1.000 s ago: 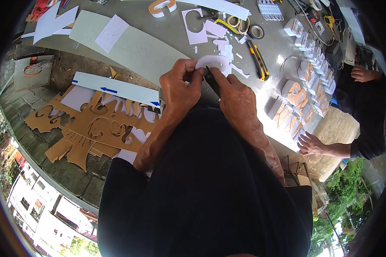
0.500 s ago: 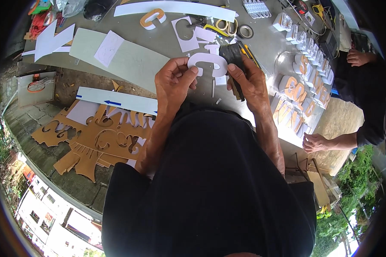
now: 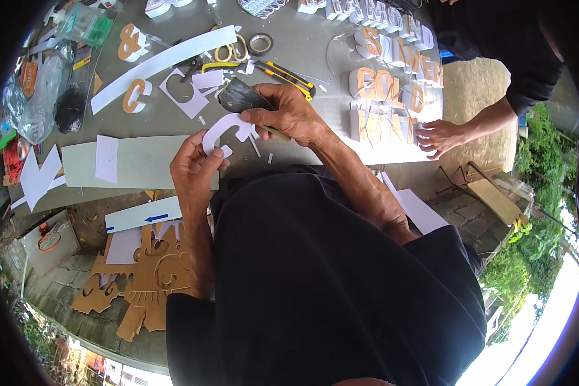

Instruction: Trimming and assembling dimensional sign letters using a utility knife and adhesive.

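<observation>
A white curved letter cut-out (image 3: 216,131), thin and flat, is held up over the near edge of the table. My left hand (image 3: 194,166) pinches its lower left end between thumb and fingers. In my right hand (image 3: 288,113) is a dark flat strip (image 3: 243,98) with a brownish lower end; its exact kind is unclear. The right thumb lies at the cut-out's upper right side, beside the dark strip. Just beyond the hands lies a white sheet (image 3: 179,96) with a curved opening cut in it.
Yellow-handled scissors (image 3: 225,64), a black tape roll (image 3: 260,43) and yellow-black cutter knives (image 3: 286,78) lie beyond. Rows of raised letters (image 3: 371,83) stand at right, near another person's hand (image 3: 441,137). A pale board (image 3: 135,174) lies left; brown cut-out sheets (image 3: 157,276) sit lower.
The view has swung, so the table's things appear shifted. Both hands have moved left in the picture, and the cut-out is turned and tilted. The dark strip remains in my right hand.
</observation>
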The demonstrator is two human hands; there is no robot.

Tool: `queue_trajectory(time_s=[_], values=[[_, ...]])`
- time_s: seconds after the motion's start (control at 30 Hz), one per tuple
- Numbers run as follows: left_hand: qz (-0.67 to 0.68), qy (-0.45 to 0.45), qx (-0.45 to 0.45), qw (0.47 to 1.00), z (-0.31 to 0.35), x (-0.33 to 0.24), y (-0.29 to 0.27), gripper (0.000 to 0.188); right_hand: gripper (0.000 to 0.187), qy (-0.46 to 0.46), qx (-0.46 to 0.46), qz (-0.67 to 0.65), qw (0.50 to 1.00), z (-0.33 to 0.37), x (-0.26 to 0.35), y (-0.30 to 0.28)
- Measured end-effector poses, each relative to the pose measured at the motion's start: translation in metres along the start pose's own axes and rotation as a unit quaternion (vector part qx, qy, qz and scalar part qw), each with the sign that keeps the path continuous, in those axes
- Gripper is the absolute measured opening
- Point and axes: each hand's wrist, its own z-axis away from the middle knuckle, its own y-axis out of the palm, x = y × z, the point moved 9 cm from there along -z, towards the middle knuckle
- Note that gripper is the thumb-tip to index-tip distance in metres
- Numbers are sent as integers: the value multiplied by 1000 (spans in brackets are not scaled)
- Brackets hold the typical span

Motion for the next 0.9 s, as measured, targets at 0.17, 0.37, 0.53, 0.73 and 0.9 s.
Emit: queue_trajectory(time_s=[0.17,0.37,0.53,0.73,0.9], values=[[-83,-1,91,992,-9,-2,13,25,28,-40,70,172,982,0,29,8],[-118,-1,142,983,-24,-15,26,20,25,-75,94,192,974,-7,41,17],[4,-2,58,998,-30,-10,19,16,25,-71,-59,89,992,-3,35,-22],[56,2,-4,998,-26,-7,14,21,27,-34,-126,165,978,23,10,-32],[123,-31,7,992,-25,2,15,22,26,-38,-129,109,985,35,0,-19]])
